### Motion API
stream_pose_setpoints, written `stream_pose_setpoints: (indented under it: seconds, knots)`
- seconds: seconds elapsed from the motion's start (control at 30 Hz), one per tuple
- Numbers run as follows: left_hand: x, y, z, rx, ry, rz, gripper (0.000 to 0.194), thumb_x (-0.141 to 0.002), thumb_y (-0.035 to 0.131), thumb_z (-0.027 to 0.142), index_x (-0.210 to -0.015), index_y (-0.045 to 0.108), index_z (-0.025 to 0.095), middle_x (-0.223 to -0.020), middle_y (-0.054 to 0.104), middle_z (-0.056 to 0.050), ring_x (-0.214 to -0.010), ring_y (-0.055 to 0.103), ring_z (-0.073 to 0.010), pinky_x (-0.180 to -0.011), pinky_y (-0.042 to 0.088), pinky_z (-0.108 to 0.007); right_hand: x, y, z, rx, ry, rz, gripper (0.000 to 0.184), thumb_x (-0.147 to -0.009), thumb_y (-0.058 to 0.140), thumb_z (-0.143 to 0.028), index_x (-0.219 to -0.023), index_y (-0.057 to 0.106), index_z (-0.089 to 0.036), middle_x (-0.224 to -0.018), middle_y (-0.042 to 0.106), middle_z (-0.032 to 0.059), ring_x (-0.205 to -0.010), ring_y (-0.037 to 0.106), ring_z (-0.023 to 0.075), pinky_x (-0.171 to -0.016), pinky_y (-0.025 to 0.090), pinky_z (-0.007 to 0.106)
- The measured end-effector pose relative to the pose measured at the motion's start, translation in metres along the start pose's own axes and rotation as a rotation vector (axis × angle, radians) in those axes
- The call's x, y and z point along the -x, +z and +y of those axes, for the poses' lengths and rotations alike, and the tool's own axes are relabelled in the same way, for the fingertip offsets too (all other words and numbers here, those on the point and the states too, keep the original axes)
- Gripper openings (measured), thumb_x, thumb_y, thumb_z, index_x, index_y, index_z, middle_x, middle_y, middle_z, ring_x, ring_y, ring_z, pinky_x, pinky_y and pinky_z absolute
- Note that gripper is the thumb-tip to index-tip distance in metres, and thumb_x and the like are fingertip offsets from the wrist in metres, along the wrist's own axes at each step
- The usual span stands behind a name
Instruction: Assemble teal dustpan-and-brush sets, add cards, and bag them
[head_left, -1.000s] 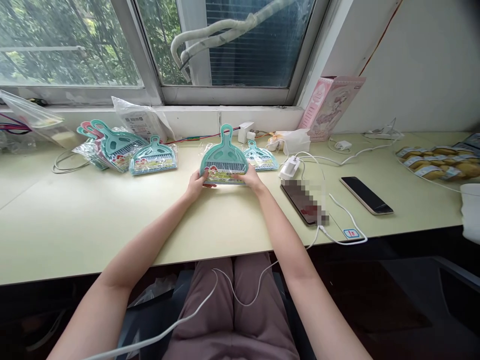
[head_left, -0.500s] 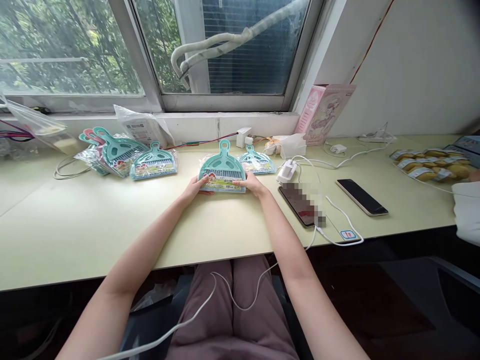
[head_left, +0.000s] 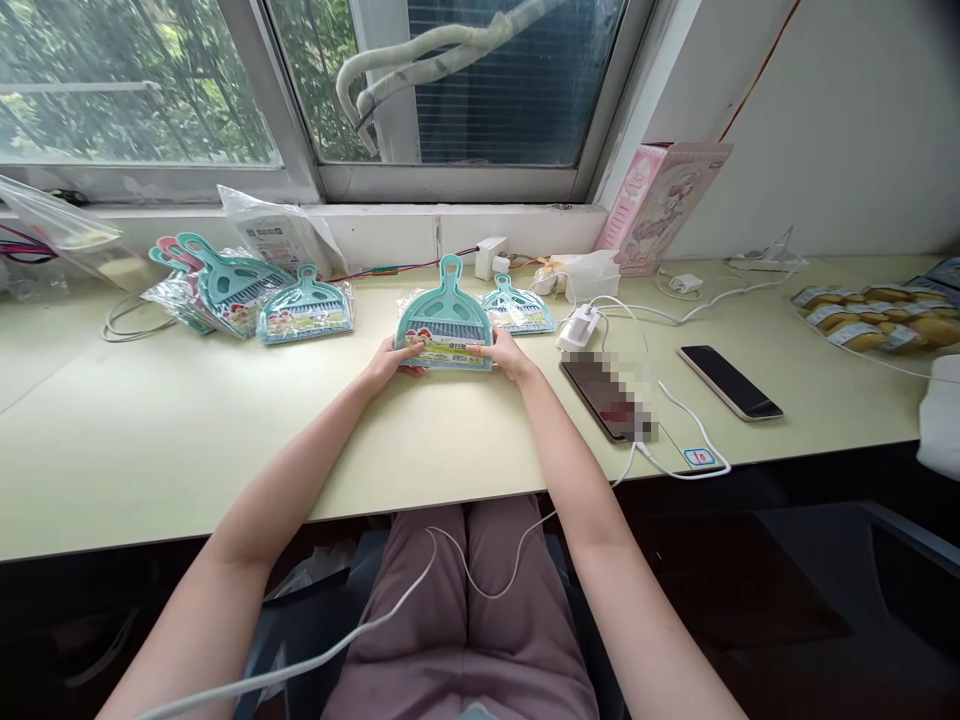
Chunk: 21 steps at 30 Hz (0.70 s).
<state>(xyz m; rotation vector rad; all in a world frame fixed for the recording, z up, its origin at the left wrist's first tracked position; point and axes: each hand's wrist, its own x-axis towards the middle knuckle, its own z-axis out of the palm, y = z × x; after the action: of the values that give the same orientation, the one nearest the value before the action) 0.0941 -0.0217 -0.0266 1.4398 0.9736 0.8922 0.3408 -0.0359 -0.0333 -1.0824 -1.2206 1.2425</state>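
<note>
A teal dustpan and brush set (head_left: pixel 446 318) in a clear bag with a printed card is held upright just over the table. My left hand (head_left: pixel 395 361) grips its lower left corner, thumb on the front. On the lower right edge, my right hand (head_left: pixel 504 354) is closed the same way. Just behind it on the right lies another packed dustpan set (head_left: pixel 519 306). To the left are one more teal dustpan set (head_left: pixel 306 308) and a pile of packed dustpans (head_left: pixel 232 284), with a pink handle among the teal ones.
On the right of the table (head_left: pixel 187 440) lie a phone (head_left: pixel 602 395) on a white cable, a second phone (head_left: pixel 730 382) and a white charger (head_left: pixel 578 327). A pink box (head_left: pixel 660 210) stands by the wall. Several yellow wrapped items (head_left: pixel 874 318) and a person's white sleeve (head_left: pixel 939 415) are far right.
The camera view has shifted a little, so the table sits slightly higher in the picture. Both hands keep their hold on the dustpan set, which now tilts back a bit differently.
</note>
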Motion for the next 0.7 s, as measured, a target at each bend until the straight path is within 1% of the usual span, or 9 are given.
stream_pose_setpoints:
  seconds: [0.03,0.13,0.27,0.33,0.43,0.5,0.6,0.7]
  knots:
    - [0.0,0.0,0.0,0.008,0.005,0.007,0.047,-0.073,0.075,0.044,-0.101,0.064,0.009,-0.074,0.072,-0.011,-0.053,0.066,-0.0198,-0.051,0.058,-0.029,0.0,0.0,0.0,0.0,0.0,0.011,0.056,-0.042,0.091,-0.027,-0.09,0.064,-0.017,-0.1,0.073,0.0071,-0.099,0.066,0.026,-0.096,0.051,0.045]
    - [0.0,0.002,0.0,0.03,0.021,0.014,0.049,-0.072,0.075,0.048,-0.1,0.063,0.009,-0.074,0.072,-0.011,-0.05,0.065,-0.0189,-0.049,0.056,-0.028,-0.001,0.0,0.001,-0.005,0.012,0.028,0.054,-0.043,0.091,-0.028,-0.088,0.064,-0.017,-0.101,0.073,0.0078,-0.098,0.067,0.0263,-0.093,0.052,0.045]
    - [-0.001,0.002,-0.002,0.035,0.023,0.022,0.053,-0.079,0.066,0.056,-0.103,0.059,0.01,-0.074,0.071,-0.01,-0.052,0.066,-0.0192,-0.049,0.056,-0.029,-0.003,-0.003,0.003,0.014,0.011,0.026,0.057,-0.042,0.092,-0.033,-0.089,0.066,-0.016,-0.098,0.073,0.0081,-0.093,0.067,0.0258,-0.088,0.054,0.043]
    - [-0.002,0.002,-0.004,0.037,0.026,0.031,0.053,-0.081,0.063,0.056,-0.107,0.057,0.01,-0.076,0.071,-0.009,-0.052,0.066,-0.0188,-0.05,0.056,-0.03,-0.005,-0.004,0.005,0.012,-0.016,0.044,0.06,-0.043,0.091,-0.039,-0.093,0.068,-0.015,-0.095,0.073,0.0078,-0.092,0.068,0.0253,-0.087,0.055,0.042]
    - [-0.001,0.002,-0.004,0.023,0.042,0.021,0.052,-0.084,0.059,0.055,-0.11,0.055,0.01,-0.077,0.07,-0.009,-0.053,0.066,-0.0182,-0.052,0.056,-0.029,-0.01,-0.005,0.009,0.012,-0.095,0.093,0.064,-0.046,0.089,-0.048,-0.098,0.07,-0.015,-0.089,0.074,0.0069,-0.093,0.068,0.0255,-0.086,0.055,0.04]
    - [0.0,0.003,-0.003,0.001,0.043,0.01,0.05,-0.086,0.057,0.055,-0.11,0.054,0.011,-0.077,0.07,-0.009,-0.054,0.067,-0.0182,-0.052,0.056,-0.028,-0.013,-0.006,0.011,0.029,-0.137,0.114,0.066,-0.046,0.088,-0.05,-0.1,0.07,-0.016,-0.086,0.074,0.0062,-0.092,0.068,0.0255,-0.087,0.054,0.04]
    - [0.002,0.004,0.0,-0.014,0.032,0.016,0.049,-0.089,0.052,0.055,-0.109,0.054,0.011,-0.078,0.071,-0.009,-0.055,0.067,-0.0186,-0.053,0.055,-0.028,-0.016,-0.008,0.011,0.032,-0.157,0.104,0.068,-0.045,0.088,-0.05,-0.101,0.071,-0.015,-0.085,0.074,0.0058,-0.089,0.069,0.025,-0.088,0.054,0.04]
    - [0.002,0.005,0.001,-0.023,0.012,-0.03,0.052,-0.09,0.046,0.059,-0.105,0.057,0.01,-0.077,0.072,-0.012,-0.056,0.068,-0.0202,-0.054,0.055,-0.029,-0.015,-0.009,0.01,0.031,-0.179,0.093,0.064,-0.047,0.087,-0.051,-0.098,0.072,-0.015,-0.087,0.074,0.0061,-0.088,0.068,0.0247,-0.088,0.054,0.041]
